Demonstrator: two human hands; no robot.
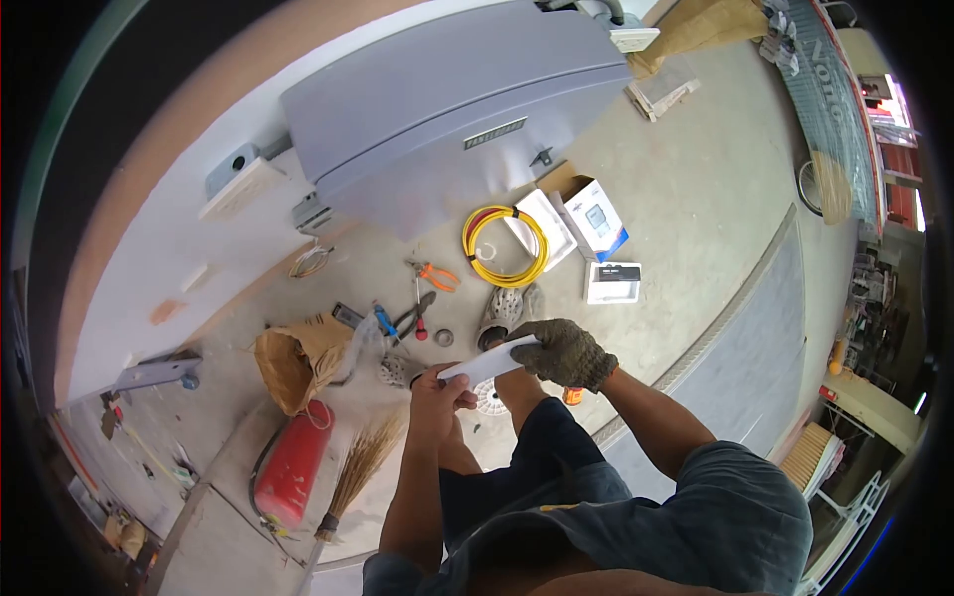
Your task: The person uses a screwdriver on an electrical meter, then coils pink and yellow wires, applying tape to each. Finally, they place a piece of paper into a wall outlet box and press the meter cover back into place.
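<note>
flat white plate [487, 364], both hands gripping.

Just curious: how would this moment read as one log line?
left hand: bare, holds white strip | right hand: gloved, grips strip's other end | below: concrete floor, pliers, yellow cable coil

cable coil [505, 244] lies between pliers [434, 274] and boxes [594, 221]

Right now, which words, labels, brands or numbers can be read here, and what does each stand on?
"VOLVO", partly legible and read with some doubt: grey banner at upper right.
Nameplate on the grey panel: lettering too small to read.
White product box and flat white box: print blurred, unreadable.
White strip held in both hands: no text visible.
</note>
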